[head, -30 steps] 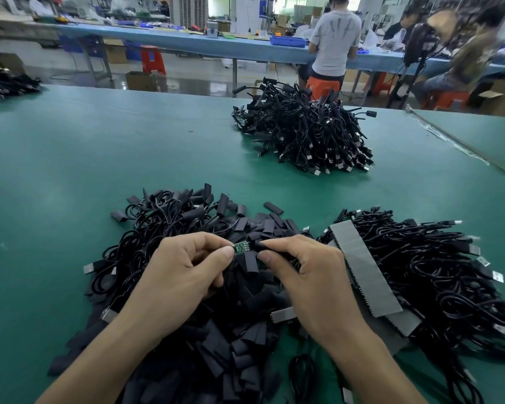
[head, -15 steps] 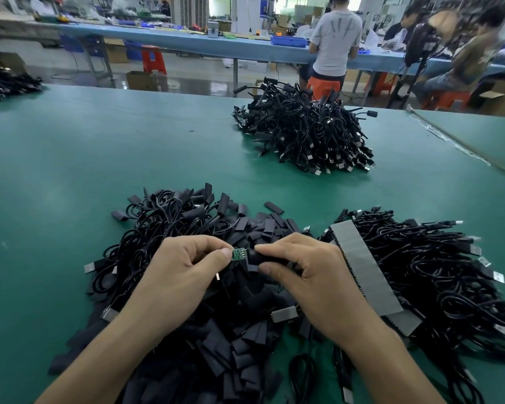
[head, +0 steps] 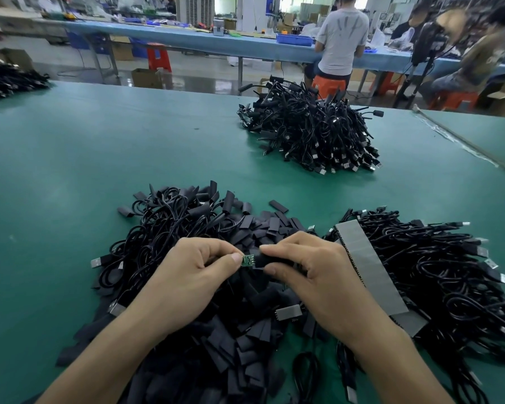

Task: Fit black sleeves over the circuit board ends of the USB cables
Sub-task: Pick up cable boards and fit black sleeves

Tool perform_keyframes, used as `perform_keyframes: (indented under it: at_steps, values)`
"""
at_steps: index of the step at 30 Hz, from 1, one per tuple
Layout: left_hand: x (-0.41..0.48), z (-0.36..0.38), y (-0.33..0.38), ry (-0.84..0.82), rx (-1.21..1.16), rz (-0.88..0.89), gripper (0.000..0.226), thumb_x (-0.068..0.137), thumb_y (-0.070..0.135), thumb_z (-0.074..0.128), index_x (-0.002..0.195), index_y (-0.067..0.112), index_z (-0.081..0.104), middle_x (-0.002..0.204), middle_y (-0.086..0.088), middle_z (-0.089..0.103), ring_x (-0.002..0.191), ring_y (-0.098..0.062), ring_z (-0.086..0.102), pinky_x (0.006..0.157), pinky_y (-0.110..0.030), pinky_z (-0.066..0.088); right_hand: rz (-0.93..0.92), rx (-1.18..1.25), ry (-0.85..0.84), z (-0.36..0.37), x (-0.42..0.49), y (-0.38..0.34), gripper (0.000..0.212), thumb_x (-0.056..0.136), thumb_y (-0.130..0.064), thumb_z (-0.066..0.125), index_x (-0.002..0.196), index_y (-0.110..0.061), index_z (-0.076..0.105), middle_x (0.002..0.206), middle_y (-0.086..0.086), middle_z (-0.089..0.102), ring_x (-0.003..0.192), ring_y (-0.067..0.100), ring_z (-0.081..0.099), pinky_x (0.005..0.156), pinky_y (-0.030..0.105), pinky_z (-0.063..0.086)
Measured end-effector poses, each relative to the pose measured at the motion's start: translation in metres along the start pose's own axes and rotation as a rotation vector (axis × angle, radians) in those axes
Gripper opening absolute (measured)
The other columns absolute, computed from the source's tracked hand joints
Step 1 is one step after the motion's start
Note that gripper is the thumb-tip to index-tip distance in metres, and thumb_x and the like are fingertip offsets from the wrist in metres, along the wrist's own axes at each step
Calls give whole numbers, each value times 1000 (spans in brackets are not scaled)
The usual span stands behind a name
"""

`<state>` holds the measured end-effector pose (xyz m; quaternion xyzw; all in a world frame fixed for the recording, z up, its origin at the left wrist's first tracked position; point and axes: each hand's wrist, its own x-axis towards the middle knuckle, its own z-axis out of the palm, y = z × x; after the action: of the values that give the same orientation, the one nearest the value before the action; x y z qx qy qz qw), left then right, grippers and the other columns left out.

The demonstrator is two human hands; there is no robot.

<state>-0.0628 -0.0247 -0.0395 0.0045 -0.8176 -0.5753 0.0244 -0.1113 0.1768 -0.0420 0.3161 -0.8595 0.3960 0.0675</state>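
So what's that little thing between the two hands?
A small green circuit board, meeting a black sleeve the right hand holds; head view shows it.

Head view, downward, close over hands (head: pixel 251 275)

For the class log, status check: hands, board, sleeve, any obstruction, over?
Left hand pinches green circuit board. Right hand holds black sleeve at board's end; board showing bare. Nothing between them; loose sleeves heaped underneath.

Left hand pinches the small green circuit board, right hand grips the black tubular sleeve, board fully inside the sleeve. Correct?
No. Head view: the small green circuit board is exposed beside the black tubular sleeve, not inside it. Left hand and right hand are as stated.
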Motion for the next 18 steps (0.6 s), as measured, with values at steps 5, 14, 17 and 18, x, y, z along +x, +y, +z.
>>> perform_keyframes:
  at_steps: [5,14,17,18]
  values:
    - [1,0,-2,-3,-60,-1,20,97,28,60,84,29,76,61,-22,56,57,-16,47,59,-27,39,30,123,-99,-3,-1,0,26,87,-22,75,112,-27,75,96,-19,69,93,2,66,82,24,53]
    - [-1,1,3,60,-93,-19,26,98,23,58,80,26,77,47,4,49,40,-5,34,40,-13,29,51,253,-48,-2,-1,2,23,86,-20,76,108,-27,76,94,-18,72,91,2,68,79,20,54]
    - [-1,1,4,71,-63,-11,26,97,21,58,79,22,76,51,0,61,41,-6,41,42,-14,34,39,232,-29,-1,-2,3,24,86,-21,76,109,-26,76,95,-19,73,91,-3,68,79,13,51]
    - [-1,1,4,70,-48,-10,25,98,21,58,80,20,76,54,-1,64,42,-6,44,44,-13,36,20,193,-14,1,-2,3,24,85,-22,76,110,-25,76,95,-19,73,91,-4,67,79,11,50]
